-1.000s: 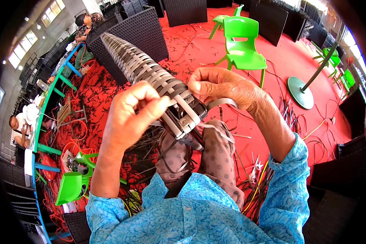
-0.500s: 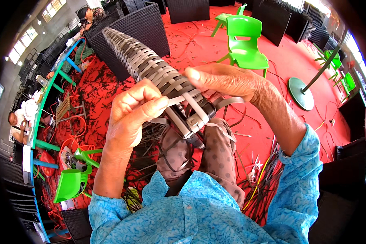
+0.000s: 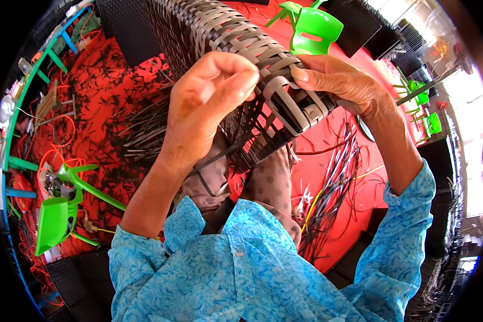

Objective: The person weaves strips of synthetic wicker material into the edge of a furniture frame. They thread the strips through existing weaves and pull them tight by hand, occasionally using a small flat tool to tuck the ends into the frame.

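Observation:
A long woven piece [image 3: 228, 29] of grey-brown flat strips stretches away from my lap, its near end resting by my knees. At that end a dark frame corner [image 3: 305, 115] shows between unfinished strips. My left hand [image 3: 204, 104] is closed in a pinch at the left side of the weave; what lies between its fingertips is too hidden to make out. From the right, my right hand [image 3: 341, 86] grips the woven edge, thumb on top and the other fingers mostly hidden behind. A strip loop [image 3: 278, 86] bends over the edge between my hands.
Loose strips lie in a bundle [image 3: 333, 188] right of my legs, and more [image 3: 150, 126] are heaped left. A green chair [image 3: 314, 32] stands ahead; another green chair [image 3: 53, 222] is at lower left. A long table [image 3: 16, 123] runs along the left.
The view has shifted, and the woven piece now sits higher and further right in it. My left hand has moved up beside the weave; the pale strip it pinched no longer shows clearly.

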The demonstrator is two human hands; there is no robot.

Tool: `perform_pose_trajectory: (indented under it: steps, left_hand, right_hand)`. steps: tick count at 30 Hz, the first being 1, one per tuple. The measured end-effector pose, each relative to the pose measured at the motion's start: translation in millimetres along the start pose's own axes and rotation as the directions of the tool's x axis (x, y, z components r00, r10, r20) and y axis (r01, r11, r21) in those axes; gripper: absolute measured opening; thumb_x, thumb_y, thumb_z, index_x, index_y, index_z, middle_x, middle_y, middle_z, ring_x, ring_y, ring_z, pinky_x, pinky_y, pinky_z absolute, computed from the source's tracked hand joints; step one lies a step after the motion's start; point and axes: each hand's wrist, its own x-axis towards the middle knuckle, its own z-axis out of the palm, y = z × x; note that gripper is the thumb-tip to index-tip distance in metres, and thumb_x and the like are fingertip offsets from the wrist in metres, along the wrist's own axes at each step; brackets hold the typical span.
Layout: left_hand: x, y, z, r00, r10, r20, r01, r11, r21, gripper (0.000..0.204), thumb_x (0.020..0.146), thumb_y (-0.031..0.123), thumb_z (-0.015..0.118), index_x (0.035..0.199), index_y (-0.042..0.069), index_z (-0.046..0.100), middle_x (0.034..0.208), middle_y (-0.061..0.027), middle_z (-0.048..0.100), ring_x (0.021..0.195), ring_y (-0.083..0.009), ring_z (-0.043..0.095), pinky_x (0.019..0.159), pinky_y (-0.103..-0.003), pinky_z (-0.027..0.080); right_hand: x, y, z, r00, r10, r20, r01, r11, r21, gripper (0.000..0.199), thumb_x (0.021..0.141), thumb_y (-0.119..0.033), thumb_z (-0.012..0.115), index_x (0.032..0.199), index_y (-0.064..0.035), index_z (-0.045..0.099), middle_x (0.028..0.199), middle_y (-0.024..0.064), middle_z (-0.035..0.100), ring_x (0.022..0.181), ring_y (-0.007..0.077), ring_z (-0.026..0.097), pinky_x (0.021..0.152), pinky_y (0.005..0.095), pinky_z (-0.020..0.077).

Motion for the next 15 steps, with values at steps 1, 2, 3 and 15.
perform_pose_trajectory:
  steps: [1,2,3,15]
  left_hand:
    - [-9,-11,-6,0.994,0.029,-0.107,-0.035,0.998,-0.053,0.012,0.082,0.011,0.06,0.087,0.002,0.054,0.075,0.0024,0.052,0.066,-0.0034,0.046,0.062,-0.018,0.039]
    - [-19,-21,-18,0.994,0.066,-0.091,-0.063,0.998,0.027,0.012,0.084,0.011,0.058,0.089,0.002,0.053,0.079,0.0015,0.053,0.068,-0.0042,0.047,0.064,-0.018,0.039]
    - [-29,-34,-26,0.988,-0.002,-0.153,0.019,0.993,0.114,0.015,0.083,0.016,0.059,0.087,0.003,0.053,0.079,0.0017,0.053,0.071,-0.0044,0.047,0.065,-0.019,0.039]
    - [-107,-116,-83,0.985,0.053,0.161,-0.169,0.394,0.904,0.011,0.082,0.015,0.055,0.087,0.005,0.058,0.067,-0.0101,0.056,0.062,-0.0215,0.058,0.054,-0.033,0.046]
  right_hand:
    - [0,-1,1,1.0,0.002,-0.009,-0.002,1.0,-0.01,0.065,0.072,-0.056,0.061,0.111,-0.0044,0.055,0.078,-0.0061,0.051,0.065,0.0029,0.039,0.049,0.0187,0.0258]
    - [1,-3,0,0.999,0.033,0.006,-0.032,0.997,-0.065,0.066,0.072,-0.056,0.061,0.112,-0.0043,0.055,0.079,-0.0057,0.052,0.067,0.0032,0.04,0.05,0.0187,0.0272]
    - [1,-5,0,0.999,0.045,0.021,-0.043,0.994,-0.097,0.067,0.073,-0.055,0.06,0.115,-0.0034,0.052,0.085,-0.0032,0.054,0.073,0.005,0.045,0.056,0.0192,0.0334]
    - [-2,-5,-10,0.997,0.082,0.01,-0.082,0.996,0.02,0.069,0.079,-0.046,0.06,0.125,0.0013,0.04,0.108,0.0061,0.053,0.097,0.0126,0.052,0.084,0.0254,0.0424]
